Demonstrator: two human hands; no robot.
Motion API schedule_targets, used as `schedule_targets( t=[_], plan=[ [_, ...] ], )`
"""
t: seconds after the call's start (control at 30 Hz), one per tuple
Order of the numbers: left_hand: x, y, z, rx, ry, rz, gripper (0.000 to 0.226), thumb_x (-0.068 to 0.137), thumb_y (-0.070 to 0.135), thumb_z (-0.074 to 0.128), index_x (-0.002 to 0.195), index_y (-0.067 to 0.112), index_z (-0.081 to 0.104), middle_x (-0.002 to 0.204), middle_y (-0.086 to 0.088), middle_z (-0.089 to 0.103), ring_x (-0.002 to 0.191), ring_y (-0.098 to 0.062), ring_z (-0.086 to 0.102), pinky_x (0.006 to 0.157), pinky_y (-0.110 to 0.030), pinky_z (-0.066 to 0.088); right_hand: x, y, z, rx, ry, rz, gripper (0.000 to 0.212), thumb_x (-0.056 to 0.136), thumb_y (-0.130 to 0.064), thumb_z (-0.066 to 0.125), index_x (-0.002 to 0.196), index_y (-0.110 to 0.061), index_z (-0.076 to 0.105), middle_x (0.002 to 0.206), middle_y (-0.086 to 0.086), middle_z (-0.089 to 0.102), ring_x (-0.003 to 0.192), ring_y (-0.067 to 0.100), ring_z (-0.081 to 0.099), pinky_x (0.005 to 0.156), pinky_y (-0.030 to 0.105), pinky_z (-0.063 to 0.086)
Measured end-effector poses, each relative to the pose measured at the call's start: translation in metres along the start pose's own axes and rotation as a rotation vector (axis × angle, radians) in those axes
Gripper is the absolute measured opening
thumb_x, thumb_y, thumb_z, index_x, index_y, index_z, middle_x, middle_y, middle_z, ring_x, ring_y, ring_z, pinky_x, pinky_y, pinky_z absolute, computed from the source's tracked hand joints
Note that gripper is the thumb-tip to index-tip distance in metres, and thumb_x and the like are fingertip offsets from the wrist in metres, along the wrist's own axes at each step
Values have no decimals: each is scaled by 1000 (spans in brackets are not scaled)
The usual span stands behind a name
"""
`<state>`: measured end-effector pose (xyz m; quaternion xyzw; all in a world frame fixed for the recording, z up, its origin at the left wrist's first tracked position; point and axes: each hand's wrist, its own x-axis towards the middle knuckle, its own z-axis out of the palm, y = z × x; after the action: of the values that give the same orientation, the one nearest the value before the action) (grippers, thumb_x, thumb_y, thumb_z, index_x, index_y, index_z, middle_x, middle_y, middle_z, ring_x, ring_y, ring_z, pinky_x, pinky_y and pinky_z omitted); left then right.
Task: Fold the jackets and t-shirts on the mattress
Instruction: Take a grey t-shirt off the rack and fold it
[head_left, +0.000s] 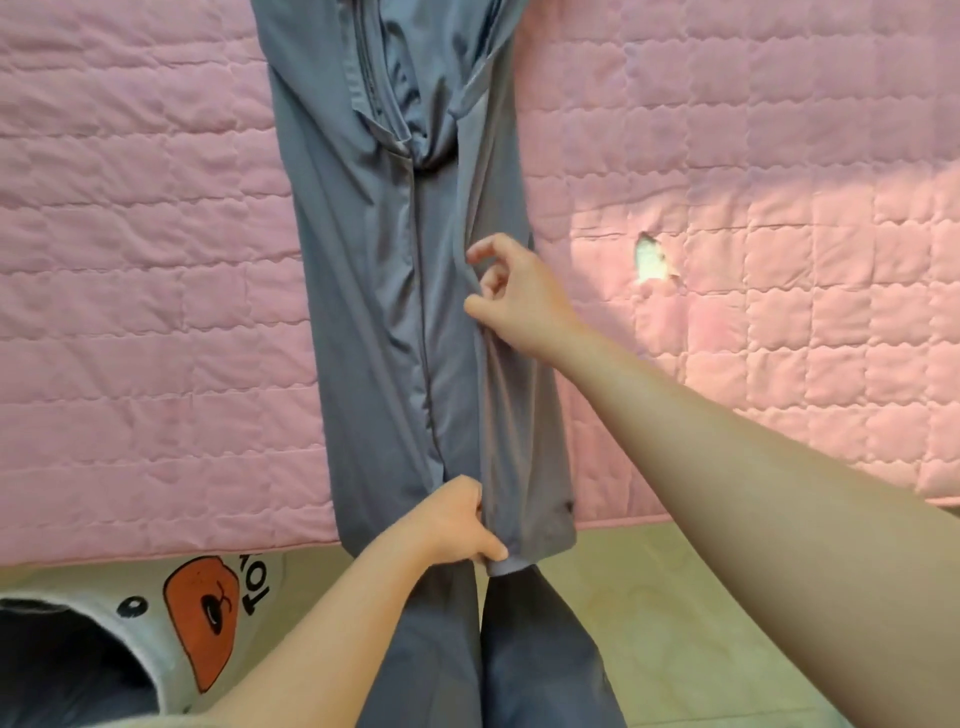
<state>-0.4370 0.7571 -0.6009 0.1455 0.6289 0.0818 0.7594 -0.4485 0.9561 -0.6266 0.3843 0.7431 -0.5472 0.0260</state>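
A grey-blue zip jacket (379, 291) lies lengthwise on the pink quilted mattress (145, 291), folded into a narrow strip with its sides turned in and the zip line running down the middle. Its lower end hangs over the mattress's near edge. My left hand (457, 525) pinches the fabric at that near edge, beside a folded-in sleeve cuff. My right hand (514, 291) is over the right folded flap about halfway up, fingers curled and pinching the flap's inner edge.
A small tear (652, 257) shows white filling in the mattress cover to the right. Below the mattress edge is pale floor (675, 597). At the lower left I see a white shirt with an orange cartoon print (202, 618), worn by me.
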Motion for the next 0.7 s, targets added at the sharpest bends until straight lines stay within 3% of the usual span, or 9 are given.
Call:
schedule_targets(
  t=[0.1,0.17,0.23,0.3,0.37,0.43,0.53,0.6,0.7],
  plan=[
    [-2,-21,-5,122,30,-64,31,69,18,84,92,5,68,82,-4,74,75,-16,72,78,-34,60,1,9,26,-86,-157,106,47,81,-18,72,124,-14,54,82,-4,64,68,5,56,76,23,46],
    [-6,-28,-10,245,-10,-114,29,70,24,83,92,8,74,82,-5,75,74,-14,73,79,-32,59,1,13,33,-89,-147,143,43,84,-19,69,124,-14,55,84,-5,63,75,10,57,81,25,46],
    [-11,-28,-14,267,-8,-106,14,74,23,77,84,14,76,74,0,75,68,-8,71,78,-27,59,-1,17,32,-53,-124,161,32,85,-16,65,117,-16,61,81,-6,63,75,10,58,80,27,46],
    [-16,-23,-19,224,178,34,6,79,23,68,76,20,73,70,7,73,66,-5,68,77,-29,58,-3,18,30,-4,-138,195,23,86,-11,62,103,-24,66,80,-3,66,74,13,62,77,28,48],
    [-18,-16,-27,183,413,227,8,87,25,60,87,29,67,78,13,70,77,-4,64,81,-31,53,-4,19,27,30,-156,238,28,86,-4,56,93,-30,66,79,-2,68,69,12,64,72,23,48],
    [-12,-8,-36,280,599,460,16,91,21,57,104,29,63,97,14,64,95,-7,55,87,-29,46,-2,19,22,24,-135,253,35,87,-1,48,90,-30,66,79,-5,68,65,9,62,68,19,46],
    [1,8,-54,528,795,741,26,83,8,62,105,23,64,106,7,59,105,-16,51,91,-28,36,7,14,16,31,-22,262,33,89,1,41,97,-22,63,80,-2,64,63,7,57,61,15,43],
    [13,12,-66,702,829,777,32,76,6,66,105,21,65,112,3,59,112,-19,52,100,-32,34,15,13,14,59,53,276,30,90,1,41,104,-18,60,81,-2,62,63,6,55,58,12,42],
    [23,15,-89,919,799,626,48,77,19,72,123,21,58,136,-2,50,134,-22,41,114,-40,25,29,12,12,75,123,284,28,92,-1,42,109,-18,56,88,2,62,72,11,59,67,19,48]
  ],
)
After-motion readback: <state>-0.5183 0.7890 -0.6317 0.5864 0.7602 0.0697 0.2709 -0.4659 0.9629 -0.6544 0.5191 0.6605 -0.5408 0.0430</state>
